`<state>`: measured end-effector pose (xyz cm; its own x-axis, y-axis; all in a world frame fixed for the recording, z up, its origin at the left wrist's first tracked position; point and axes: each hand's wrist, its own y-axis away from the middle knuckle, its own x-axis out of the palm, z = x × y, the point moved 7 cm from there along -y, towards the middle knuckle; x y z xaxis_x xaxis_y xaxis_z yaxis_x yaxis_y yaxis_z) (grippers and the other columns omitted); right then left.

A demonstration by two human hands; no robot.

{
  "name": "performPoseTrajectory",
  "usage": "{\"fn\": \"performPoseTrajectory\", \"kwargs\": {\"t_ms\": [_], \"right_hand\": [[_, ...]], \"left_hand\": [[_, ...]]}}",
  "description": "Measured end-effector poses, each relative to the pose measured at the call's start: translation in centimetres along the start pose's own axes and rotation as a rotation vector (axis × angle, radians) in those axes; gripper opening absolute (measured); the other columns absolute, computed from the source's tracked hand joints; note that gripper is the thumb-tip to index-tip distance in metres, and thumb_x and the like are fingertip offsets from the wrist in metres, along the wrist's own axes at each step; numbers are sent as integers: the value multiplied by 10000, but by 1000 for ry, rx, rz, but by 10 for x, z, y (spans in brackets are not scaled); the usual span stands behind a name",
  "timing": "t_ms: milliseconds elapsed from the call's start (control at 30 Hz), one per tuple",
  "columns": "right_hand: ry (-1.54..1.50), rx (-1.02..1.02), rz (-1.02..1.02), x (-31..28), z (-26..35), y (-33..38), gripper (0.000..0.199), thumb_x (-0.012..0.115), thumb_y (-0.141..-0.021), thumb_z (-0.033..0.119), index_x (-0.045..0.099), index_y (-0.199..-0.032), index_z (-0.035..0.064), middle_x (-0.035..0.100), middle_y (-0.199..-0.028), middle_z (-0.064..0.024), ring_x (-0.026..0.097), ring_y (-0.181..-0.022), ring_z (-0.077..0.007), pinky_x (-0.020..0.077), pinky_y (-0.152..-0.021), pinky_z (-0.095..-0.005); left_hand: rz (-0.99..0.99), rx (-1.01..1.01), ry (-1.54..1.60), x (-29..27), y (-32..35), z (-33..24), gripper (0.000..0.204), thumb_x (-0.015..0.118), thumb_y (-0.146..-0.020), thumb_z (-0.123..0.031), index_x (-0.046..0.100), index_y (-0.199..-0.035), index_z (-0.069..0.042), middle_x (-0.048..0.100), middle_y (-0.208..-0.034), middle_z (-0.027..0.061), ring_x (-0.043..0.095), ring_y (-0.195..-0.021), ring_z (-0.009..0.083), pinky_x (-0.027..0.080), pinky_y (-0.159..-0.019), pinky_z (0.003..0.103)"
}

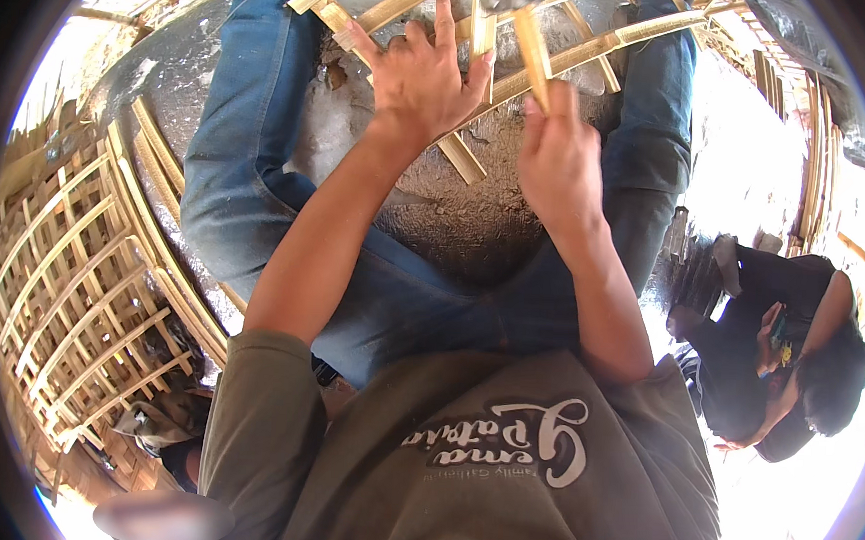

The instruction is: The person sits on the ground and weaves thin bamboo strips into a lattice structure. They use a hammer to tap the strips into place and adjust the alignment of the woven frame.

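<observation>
My left hand (pixel 417 81) lies with spread fingers on a lattice of split bamboo strips (pixel 596 51) at the top of the view, between my legs. My right hand (pixel 565 160) is closed round the light wooden handle of a hammer (pixel 532 54). The hammer's metal head is raised over the strips, just right of my left hand, and smeared by motion. Below my left hand, the end of one strip (pixel 461 158) sticks out toward me. The far part of the lattice is cut off by the upper edge. No nail can be made out.
A woven bamboo panel (pixel 74 293) stands at the left, with long strips (pixel 158 152) beside it. A person in dark clothing (pixel 758 332) sits bent over at the right. Another person shows partly at the lower left. More bamboo pieces (pixel 818 161) stand at the right.
</observation>
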<state>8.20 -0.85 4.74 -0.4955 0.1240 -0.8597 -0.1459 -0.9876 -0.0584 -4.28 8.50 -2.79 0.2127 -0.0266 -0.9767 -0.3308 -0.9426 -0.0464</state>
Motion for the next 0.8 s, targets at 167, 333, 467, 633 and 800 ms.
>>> {"fn": "performPoseTrajectory", "kwargs": {"t_ms": [167, 333, 467, 633, 800], "right_hand": [[-280, 13, -315, -15, -13, 11, 175, 511, -1043, 139, 438, -1092, -12, 593, -643, -186, 671, -541, -379, 513, -440, -462], [-113, 43, -178, -23, 2, 14, 176, 508, -1047, 127, 428, -1084, -25, 574, -621, -155, 676, -529, -317, 508, -457, -422], [-479, 36, -397, -37, -13, 23, 174, 465, -1082, 182, 467, -1111, 10, 543, -647, -22, 522, -544, -58, 422, -499, -238], [-163, 15, -205, -48, -16, 6, 143, 506, -1052, 109, 471, -1109, -17, 547, -616, -158, 632, -516, -338, 453, -472, -381], [-155, -5, -189, -45, -18, 12, 159, 523, -1043, 99, 474, -1132, -23, 567, -633, -200, 639, -553, -395, 466, -493, -416]], "left_hand": [[-10, 12, -2, 0, 2, -3, 838, 404, -989, -613, 291, -1582, -33, 655, -1062, 245, 698, -947, 425, 59, -1102, 804], [21, 9, -21, 2, 3, -3, 834, 329, -1009, -621, 244, -1599, -38, 652, -1080, 244, 694, -974, 423, 40, -1126, 781], [-391, 63, 73, -31, 5, -13, 618, 515, -968, -454, 544, -1345, 35, 686, -911, 228, 669, -674, 344, 571, -743, 497], [-22, -31, 172, -13, -3, -6, 797, 438, -978, -525, 290, -1566, -7, 645, -1132, 315, 690, -943, 456, 345, -1024, 656], [49, -17, -16, -2, -6, -6, 844, 331, -1008, -630, 257, -1595, -28, 661, -1091, 245, 702, -988, 419, 64, -1129, 776]]}}
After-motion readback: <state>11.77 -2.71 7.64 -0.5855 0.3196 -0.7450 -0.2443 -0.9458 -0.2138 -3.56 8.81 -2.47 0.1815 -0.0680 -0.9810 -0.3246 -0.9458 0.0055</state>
